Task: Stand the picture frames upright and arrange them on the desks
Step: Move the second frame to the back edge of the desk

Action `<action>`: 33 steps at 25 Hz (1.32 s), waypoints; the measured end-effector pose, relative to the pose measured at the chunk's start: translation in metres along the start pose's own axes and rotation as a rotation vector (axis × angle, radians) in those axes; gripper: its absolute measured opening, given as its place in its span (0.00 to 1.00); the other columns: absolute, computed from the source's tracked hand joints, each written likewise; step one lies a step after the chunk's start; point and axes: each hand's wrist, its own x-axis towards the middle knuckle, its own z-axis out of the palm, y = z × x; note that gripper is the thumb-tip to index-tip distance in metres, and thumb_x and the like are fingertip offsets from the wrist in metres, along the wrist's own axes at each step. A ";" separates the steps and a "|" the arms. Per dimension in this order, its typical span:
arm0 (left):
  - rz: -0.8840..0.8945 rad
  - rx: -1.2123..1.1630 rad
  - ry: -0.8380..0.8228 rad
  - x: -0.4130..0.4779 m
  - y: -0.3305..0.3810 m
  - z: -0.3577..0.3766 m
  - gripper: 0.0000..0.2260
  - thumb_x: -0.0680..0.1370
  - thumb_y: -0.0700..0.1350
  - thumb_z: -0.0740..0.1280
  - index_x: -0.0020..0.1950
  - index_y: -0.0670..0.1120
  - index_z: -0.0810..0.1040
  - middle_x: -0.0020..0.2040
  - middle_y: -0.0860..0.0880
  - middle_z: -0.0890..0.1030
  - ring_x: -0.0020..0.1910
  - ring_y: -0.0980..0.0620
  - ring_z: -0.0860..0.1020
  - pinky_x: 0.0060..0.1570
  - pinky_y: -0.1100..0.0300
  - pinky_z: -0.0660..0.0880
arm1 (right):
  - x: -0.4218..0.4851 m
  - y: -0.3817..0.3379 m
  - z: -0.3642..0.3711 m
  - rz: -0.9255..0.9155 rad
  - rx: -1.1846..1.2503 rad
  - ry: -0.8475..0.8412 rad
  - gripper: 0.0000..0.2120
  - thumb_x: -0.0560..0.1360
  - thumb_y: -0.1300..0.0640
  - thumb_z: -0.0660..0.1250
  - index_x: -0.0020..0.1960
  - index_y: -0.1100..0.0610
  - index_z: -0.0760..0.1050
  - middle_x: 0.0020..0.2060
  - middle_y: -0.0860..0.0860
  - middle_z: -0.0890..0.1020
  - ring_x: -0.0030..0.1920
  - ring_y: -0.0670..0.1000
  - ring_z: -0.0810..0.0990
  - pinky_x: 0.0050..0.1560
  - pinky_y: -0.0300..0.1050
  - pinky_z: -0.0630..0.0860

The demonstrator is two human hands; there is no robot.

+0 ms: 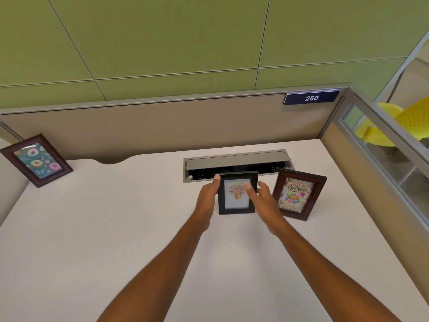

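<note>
A small black frame [234, 206] with a flower picture stands upright on the white desk [116, 228], just in front of the cable tray. My left hand [206, 197] grips its left edge, thumb at the top corner. My right hand [263, 199] holds its right side, thumb resting across the glass. To its right a dark brown frame [299, 194] with a "Happy Birthday" card stands upright, angled slightly. Another brown frame [37, 160] with a donut picture stands at the far left corner.
An open grey cable tray [236, 159] is set into the desk behind the black frame. Beige partition walls [162, 126] close the back and right sides, with a "250" sign [311, 98]. Yellow chairs [394, 122] show beyond the glass panel.
</note>
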 end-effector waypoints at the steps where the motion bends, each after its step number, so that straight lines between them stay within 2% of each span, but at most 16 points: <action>1: -0.001 0.001 -0.010 0.001 0.004 0.004 0.17 0.88 0.64 0.54 0.58 0.57 0.77 0.62 0.53 0.82 0.63 0.51 0.79 0.69 0.49 0.70 | 0.003 -0.002 0.000 0.008 0.014 -0.011 0.38 0.81 0.31 0.60 0.84 0.49 0.58 0.79 0.53 0.70 0.77 0.58 0.72 0.70 0.53 0.73; 3: -0.011 -0.003 -0.019 0.004 0.009 0.007 0.16 0.88 0.62 0.53 0.53 0.58 0.77 0.50 0.57 0.81 0.49 0.58 0.79 0.61 0.52 0.70 | 0.010 -0.006 0.000 0.027 0.072 -0.006 0.32 0.83 0.31 0.56 0.78 0.50 0.66 0.74 0.53 0.77 0.65 0.51 0.78 0.59 0.44 0.75; 5: -0.035 0.000 -0.040 0.012 0.009 0.008 0.18 0.87 0.64 0.54 0.59 0.54 0.78 0.50 0.57 0.81 0.51 0.54 0.81 0.61 0.51 0.70 | 0.018 -0.009 0.000 0.055 0.138 0.021 0.29 0.83 0.31 0.54 0.72 0.50 0.72 0.70 0.53 0.80 0.58 0.47 0.79 0.53 0.41 0.75; 8: -0.063 -0.010 -0.096 0.029 0.002 0.003 0.21 0.86 0.67 0.55 0.64 0.55 0.78 0.56 0.55 0.84 0.64 0.46 0.79 0.71 0.44 0.71 | 0.029 -0.010 -0.001 0.119 0.180 -0.015 0.36 0.81 0.27 0.52 0.75 0.50 0.73 0.72 0.52 0.79 0.67 0.53 0.77 0.66 0.49 0.73; 10: -0.073 -0.020 -0.120 0.035 0.000 -0.001 0.21 0.85 0.68 0.56 0.66 0.56 0.78 0.61 0.52 0.83 0.68 0.45 0.79 0.74 0.42 0.70 | 0.036 -0.007 0.000 0.148 0.191 -0.048 0.41 0.77 0.24 0.52 0.77 0.51 0.72 0.75 0.52 0.77 0.75 0.56 0.74 0.77 0.56 0.69; 12: -0.072 -0.048 -0.128 0.037 0.001 -0.004 0.21 0.85 0.68 0.56 0.65 0.57 0.79 0.63 0.52 0.84 0.68 0.45 0.79 0.72 0.44 0.72 | 0.040 -0.007 0.000 0.152 0.218 -0.055 0.46 0.74 0.21 0.54 0.79 0.51 0.70 0.76 0.52 0.75 0.78 0.57 0.72 0.80 0.60 0.66; 14: -0.065 -0.074 -0.113 0.041 0.001 -0.008 0.18 0.85 0.67 0.57 0.60 0.58 0.80 0.59 0.53 0.85 0.66 0.46 0.80 0.70 0.45 0.73 | 0.043 -0.009 0.003 0.146 0.231 -0.065 0.53 0.69 0.16 0.56 0.81 0.52 0.67 0.79 0.53 0.73 0.79 0.57 0.70 0.81 0.61 0.65; 15: -0.065 -0.088 -0.098 0.042 0.002 -0.012 0.17 0.85 0.67 0.57 0.59 0.59 0.80 0.58 0.53 0.85 0.64 0.47 0.81 0.68 0.47 0.73 | 0.045 -0.012 0.005 0.146 0.238 -0.077 0.53 0.70 0.17 0.56 0.82 0.52 0.65 0.79 0.53 0.72 0.79 0.57 0.69 0.81 0.61 0.64; 17: -0.058 -0.112 -0.073 0.041 0.004 -0.021 0.18 0.85 0.67 0.58 0.62 0.57 0.80 0.59 0.52 0.86 0.65 0.47 0.81 0.66 0.48 0.73 | 0.049 -0.018 0.014 0.139 0.266 -0.087 0.47 0.76 0.23 0.55 0.84 0.53 0.62 0.81 0.54 0.70 0.81 0.58 0.67 0.82 0.60 0.63; 19: -0.032 -0.126 -0.043 0.041 0.009 -0.034 0.17 0.85 0.66 0.59 0.62 0.58 0.80 0.60 0.52 0.86 0.64 0.47 0.81 0.65 0.49 0.74 | 0.054 -0.025 0.026 0.140 0.262 -0.105 0.43 0.78 0.26 0.55 0.83 0.53 0.63 0.80 0.54 0.71 0.80 0.58 0.68 0.82 0.60 0.64; 21: 0.008 -0.130 -0.015 0.044 0.015 -0.054 0.15 0.86 0.64 0.58 0.61 0.59 0.80 0.58 0.54 0.86 0.62 0.49 0.82 0.61 0.51 0.75 | 0.057 -0.036 0.043 0.125 0.257 -0.141 0.37 0.79 0.27 0.55 0.76 0.52 0.72 0.72 0.51 0.78 0.74 0.55 0.75 0.79 0.58 0.68; 23: 0.047 -0.116 0.008 0.046 0.022 -0.076 0.18 0.87 0.64 0.56 0.65 0.58 0.80 0.60 0.53 0.86 0.62 0.50 0.82 0.56 0.54 0.77 | 0.061 -0.053 0.062 0.111 0.261 -0.171 0.26 0.83 0.32 0.54 0.66 0.49 0.76 0.62 0.48 0.82 0.67 0.53 0.78 0.76 0.56 0.71; 26: 0.095 -0.095 0.071 0.052 0.032 -0.113 0.21 0.87 0.65 0.54 0.65 0.56 0.81 0.61 0.51 0.86 0.61 0.51 0.83 0.57 0.54 0.78 | 0.071 -0.076 0.096 0.073 0.247 -0.223 0.28 0.83 0.31 0.55 0.70 0.49 0.75 0.65 0.50 0.81 0.70 0.54 0.78 0.76 0.57 0.72; 29: 0.123 -0.097 0.141 0.062 0.044 -0.149 0.22 0.87 0.66 0.53 0.60 0.57 0.83 0.59 0.52 0.87 0.61 0.50 0.84 0.58 0.51 0.77 | 0.079 -0.105 0.129 0.037 0.229 -0.265 0.24 0.83 0.30 0.53 0.60 0.45 0.78 0.59 0.47 0.84 0.65 0.52 0.81 0.73 0.53 0.75; 32: 0.147 -0.124 0.184 0.077 0.058 -0.182 0.21 0.86 0.66 0.55 0.61 0.57 0.83 0.59 0.52 0.87 0.60 0.50 0.84 0.55 0.53 0.78 | 0.093 -0.129 0.159 0.002 0.217 -0.329 0.30 0.81 0.27 0.54 0.67 0.47 0.77 0.64 0.45 0.82 0.68 0.51 0.79 0.76 0.55 0.72; 33: 0.153 -0.127 0.191 0.083 0.062 -0.192 0.21 0.86 0.66 0.55 0.61 0.57 0.82 0.59 0.52 0.87 0.60 0.50 0.84 0.55 0.53 0.78 | 0.098 -0.136 0.168 -0.010 0.221 -0.343 0.27 0.81 0.28 0.53 0.63 0.45 0.78 0.62 0.44 0.83 0.66 0.50 0.80 0.74 0.54 0.72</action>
